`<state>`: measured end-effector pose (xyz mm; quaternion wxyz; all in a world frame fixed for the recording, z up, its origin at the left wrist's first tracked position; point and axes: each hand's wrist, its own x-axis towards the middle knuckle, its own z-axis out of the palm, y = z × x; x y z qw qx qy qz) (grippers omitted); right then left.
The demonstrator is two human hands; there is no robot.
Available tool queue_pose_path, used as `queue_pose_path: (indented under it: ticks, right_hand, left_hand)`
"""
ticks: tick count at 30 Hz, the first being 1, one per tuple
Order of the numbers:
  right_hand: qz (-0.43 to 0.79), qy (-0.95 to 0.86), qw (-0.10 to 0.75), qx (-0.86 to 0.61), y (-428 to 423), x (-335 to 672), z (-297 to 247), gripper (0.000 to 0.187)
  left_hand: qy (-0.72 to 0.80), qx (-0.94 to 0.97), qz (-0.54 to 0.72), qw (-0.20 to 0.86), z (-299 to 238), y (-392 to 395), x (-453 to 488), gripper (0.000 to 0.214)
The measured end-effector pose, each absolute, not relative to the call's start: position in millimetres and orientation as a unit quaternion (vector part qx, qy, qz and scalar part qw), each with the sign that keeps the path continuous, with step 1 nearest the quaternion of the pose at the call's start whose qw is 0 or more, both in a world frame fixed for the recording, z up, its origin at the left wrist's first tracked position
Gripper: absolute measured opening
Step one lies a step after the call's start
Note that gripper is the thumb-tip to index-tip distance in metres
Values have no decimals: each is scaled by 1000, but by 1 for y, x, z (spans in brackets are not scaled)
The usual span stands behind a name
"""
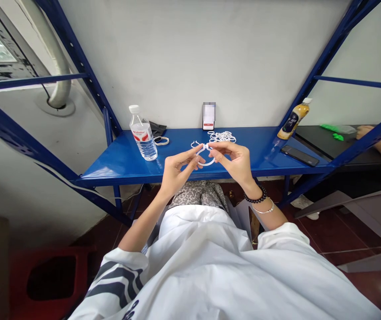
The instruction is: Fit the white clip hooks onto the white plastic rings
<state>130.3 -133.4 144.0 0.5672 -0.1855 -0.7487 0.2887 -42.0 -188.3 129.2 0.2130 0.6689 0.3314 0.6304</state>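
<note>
Both hands meet over the front of the blue table, holding a white plastic ring between them. My left hand pinches its left side, with thumb and forefinger pressed together. On the opposite side, my right hand grips the ring near its top, where the two ends come close together; whether they are joined I cannot tell. Just behind the fingers lies another white ring, partly hidden. A heap of similar white rings sits farther back to the right.
A water bottle stands at the left, beside a black pouch and a pale band. Against the wall leans a lit phone. To the right are a yellow drink bottle, a dark phone and another person's hand.
</note>
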Motion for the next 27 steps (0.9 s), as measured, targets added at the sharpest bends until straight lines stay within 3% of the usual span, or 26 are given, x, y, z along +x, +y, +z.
queue_pose_path:
  ticks: [9,27]
  right_hand:
    - [149,-792,573,-148,-137,129,146,14]
    - [113,-809,556,-155,-138,127,143,26]
  left_hand:
    - [318,686,630,174,131,-188,-44,28]
    - [346,680,638,105,129,-189,-38,28]
